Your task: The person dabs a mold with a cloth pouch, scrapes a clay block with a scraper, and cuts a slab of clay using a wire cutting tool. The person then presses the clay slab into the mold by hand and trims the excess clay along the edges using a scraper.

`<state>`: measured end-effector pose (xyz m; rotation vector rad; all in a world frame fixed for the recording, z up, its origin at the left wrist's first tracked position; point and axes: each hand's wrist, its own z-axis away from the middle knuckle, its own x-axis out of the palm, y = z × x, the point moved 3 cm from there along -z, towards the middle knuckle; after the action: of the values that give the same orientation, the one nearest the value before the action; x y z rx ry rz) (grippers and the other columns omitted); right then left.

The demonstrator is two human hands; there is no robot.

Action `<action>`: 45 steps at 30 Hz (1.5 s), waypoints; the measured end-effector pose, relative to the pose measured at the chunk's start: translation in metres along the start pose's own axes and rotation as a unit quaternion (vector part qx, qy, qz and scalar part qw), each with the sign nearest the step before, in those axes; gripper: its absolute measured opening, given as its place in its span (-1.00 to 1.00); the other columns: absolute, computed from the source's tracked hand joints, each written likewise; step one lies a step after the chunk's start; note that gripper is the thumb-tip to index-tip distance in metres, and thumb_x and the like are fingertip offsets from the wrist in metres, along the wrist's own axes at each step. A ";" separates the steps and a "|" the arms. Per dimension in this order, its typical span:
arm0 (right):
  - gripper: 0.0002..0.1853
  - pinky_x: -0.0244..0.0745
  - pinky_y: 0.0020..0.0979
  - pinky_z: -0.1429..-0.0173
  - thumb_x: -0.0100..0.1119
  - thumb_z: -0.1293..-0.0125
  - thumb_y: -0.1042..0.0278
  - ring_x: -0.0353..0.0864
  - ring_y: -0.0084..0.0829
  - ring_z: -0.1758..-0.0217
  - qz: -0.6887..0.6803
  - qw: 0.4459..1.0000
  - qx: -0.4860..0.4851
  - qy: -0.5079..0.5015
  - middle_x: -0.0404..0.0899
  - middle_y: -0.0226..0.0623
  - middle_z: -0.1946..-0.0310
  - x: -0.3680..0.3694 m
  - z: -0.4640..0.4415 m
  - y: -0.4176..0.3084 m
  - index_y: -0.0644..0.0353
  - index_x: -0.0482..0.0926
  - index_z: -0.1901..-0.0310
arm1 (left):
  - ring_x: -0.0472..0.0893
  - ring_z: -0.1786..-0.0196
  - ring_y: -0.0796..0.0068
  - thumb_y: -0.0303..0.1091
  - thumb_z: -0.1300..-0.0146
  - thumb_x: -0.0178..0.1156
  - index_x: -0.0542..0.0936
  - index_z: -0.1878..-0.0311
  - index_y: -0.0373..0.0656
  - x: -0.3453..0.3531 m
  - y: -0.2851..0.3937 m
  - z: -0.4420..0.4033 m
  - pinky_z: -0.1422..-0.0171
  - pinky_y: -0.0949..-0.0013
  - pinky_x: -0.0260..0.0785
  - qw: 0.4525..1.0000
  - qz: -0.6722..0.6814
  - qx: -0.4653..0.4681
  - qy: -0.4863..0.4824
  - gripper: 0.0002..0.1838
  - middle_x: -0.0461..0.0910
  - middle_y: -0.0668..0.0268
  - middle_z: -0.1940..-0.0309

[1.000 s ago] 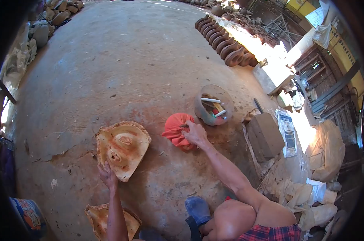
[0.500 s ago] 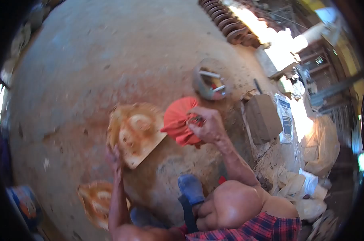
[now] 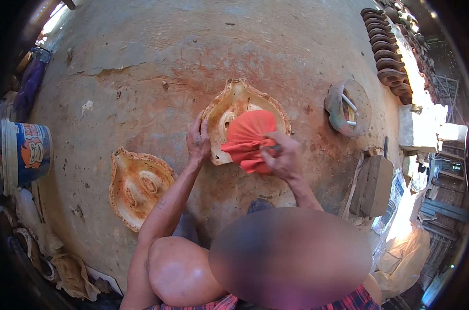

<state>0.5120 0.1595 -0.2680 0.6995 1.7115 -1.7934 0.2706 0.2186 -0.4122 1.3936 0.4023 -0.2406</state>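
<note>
My right hand (image 3: pixel 283 157) is closed round the gathered neck of a red cloth bundle (image 3: pixel 250 134); what the cloth contains is hidden. The bundle lies over the lower right part of a cream and rust-stained mould (image 3: pixel 234 98) with a rough, pointed rim. At that mould's left edge, my left hand (image 3: pixel 198 139) grips the rim, its fingers along the outer side. A second, similar mould (image 3: pixel 141 188) lies on the floor to the left, near my left forearm, with raised shapes inside its hollow.
A round bowl (image 3: pixel 340 108) with white sticks stands to the right, near a grey-brown block (image 3: pixel 371 186). Curved brown pieces (image 3: pixel 387 57) are lined up at the far right. A labelled bucket (image 3: pixel 30 152) is at the left. A blurred oval covers part of my lap.
The red cloth bundle has moved from beside the mould to over its lower right part, still in my right hand. My left hand stays at the mould's left edge. The view has shifted.
</note>
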 end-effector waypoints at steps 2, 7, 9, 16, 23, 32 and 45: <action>-0.61 0.65 -0.25 0.15 0.54 -0.05 0.44 0.78 -0.24 0.22 0.035 0.997 -0.063 0.012 0.74 -0.20 0.25 0.008 0.008 0.002 0.13 0.72 0.03 | 0.54 -0.38 0.00 -0.15 -0.64 -0.02 0.53 -0.44 -0.25 0.004 0.001 -0.004 -0.51 0.13 0.30 1.000 0.007 -0.001 0.006 -0.50 0.61 -0.07 -0.31; -0.54 0.61 -0.20 0.25 0.60 0.05 0.32 0.71 -0.17 0.32 0.025 0.980 -0.187 0.061 0.65 -0.25 0.36 0.022 0.009 -0.021 0.07 0.70 0.05 | 0.61 -0.18 -0.08 -0.13 -0.67 -0.08 0.56 -0.42 -0.23 0.009 -0.015 -0.008 -0.36 0.08 0.39 0.997 0.022 0.053 0.055 -0.50 0.70 -0.09 -0.08; -0.54 0.61 -0.21 0.25 0.60 0.06 0.34 0.71 -0.17 0.32 0.021 0.984 -0.176 0.028 0.65 -0.25 0.36 0.040 0.000 -0.016 0.08 0.70 0.05 | 0.63 -0.16 -0.08 -0.10 -0.69 -0.14 0.57 -0.42 -0.22 0.007 -0.022 0.000 -0.35 0.10 0.41 0.996 0.051 0.045 0.055 -0.49 0.71 -0.09 -0.07; -0.60 0.65 -0.20 0.07 0.54 -0.04 0.35 0.76 -0.11 0.15 -0.021 0.983 -0.182 -0.003 0.72 -0.18 0.24 0.057 -0.025 -0.038 0.19 0.69 0.04 | 0.66 -0.27 0.06 0.12 -0.73 -0.35 0.51 -0.50 -0.11 0.012 -0.055 -0.014 -0.37 0.15 0.41 0.981 0.181 -0.045 -0.049 -0.33 0.68 -0.04 -0.23; -0.66 0.63 -0.17 0.12 0.50 -0.08 0.32 0.75 -0.11 0.22 0.009 0.988 -0.148 0.054 0.70 -0.16 0.28 0.067 -0.049 -0.040 0.12 0.69 0.08 | 0.54 -0.45 0.20 0.22 -0.70 -0.38 0.33 -0.59 -0.34 -0.003 -0.038 -0.004 -0.59 0.26 0.27 0.893 0.420 -0.101 -0.122 -0.19 0.52 0.03 -0.45; -0.71 0.62 -0.11 0.15 0.48 -0.10 0.33 0.74 -0.04 0.27 0.022 0.982 -0.121 0.143 0.71 -0.12 0.31 0.047 -0.101 -0.024 0.14 0.70 0.13 | 0.59 -0.37 0.00 -0.22 -0.61 0.05 0.38 -0.57 -0.23 0.007 -0.026 0.011 -0.43 0.15 0.40 0.997 0.080 0.022 -0.012 -0.44 0.59 -0.12 -0.33; -0.69 0.67 -0.06 0.11 0.48 -0.13 0.20 0.79 -0.04 0.21 0.093 0.981 -0.065 0.161 0.76 -0.12 0.31 0.013 -0.139 0.000 0.11 0.72 0.11 | 0.54 -0.45 -0.07 -0.25 -0.58 0.03 0.39 -0.57 -0.23 0.002 -0.011 0.011 -0.48 0.12 0.40 0.995 0.084 0.045 0.004 -0.44 0.55 -0.14 -0.38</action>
<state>0.5018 0.2980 -0.2840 1.1002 1.8773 -1.4878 0.2692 0.2059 -0.4211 1.5076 0.2820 -0.1173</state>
